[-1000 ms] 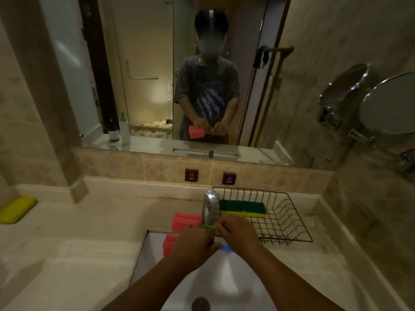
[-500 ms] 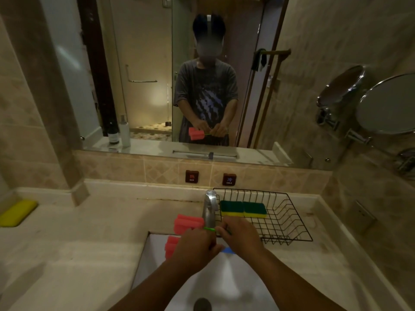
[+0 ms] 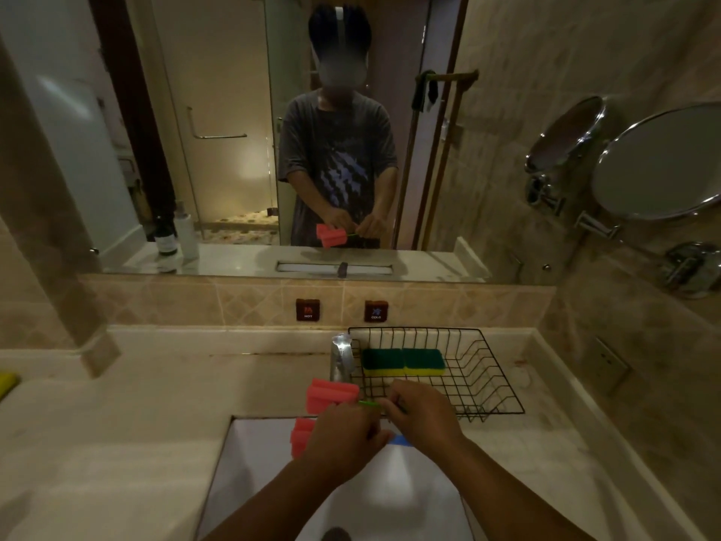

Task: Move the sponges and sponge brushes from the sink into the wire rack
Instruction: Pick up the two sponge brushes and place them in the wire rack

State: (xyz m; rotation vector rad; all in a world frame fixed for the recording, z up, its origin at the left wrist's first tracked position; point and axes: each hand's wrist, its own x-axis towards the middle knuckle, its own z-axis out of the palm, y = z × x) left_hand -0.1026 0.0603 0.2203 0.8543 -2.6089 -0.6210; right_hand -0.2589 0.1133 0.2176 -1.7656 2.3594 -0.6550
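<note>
My left hand [image 3: 343, 437] and my right hand [image 3: 423, 415] both grip the thin green handle of a sponge brush above the white sink [image 3: 249, 474]. Its pink sponge head [image 3: 331, 394] sticks out left of my left hand, beside the faucet. A second pink sponge [image 3: 302, 435] lies at the sink's back edge, partly hidden by my left hand. A blue piece [image 3: 402, 440] shows under my right hand. The black wire rack [image 3: 487, 369] stands right of the faucet and holds two green-and-yellow sponges [image 3: 404, 362] side by side.
A chrome faucet [image 3: 341, 359] rises between the sink and the rack. Hot and cold buttons [image 3: 308, 309] sit on the tiled backsplash under the mirror. A yellow object [image 3: 6, 382] lies at the counter's far left. A round mirror [image 3: 663, 162] juts from the right wall.
Both hands with the sponge brush have drifted slightly up and toward the rack. The pink head now sits a little higher beside the faucet.
</note>
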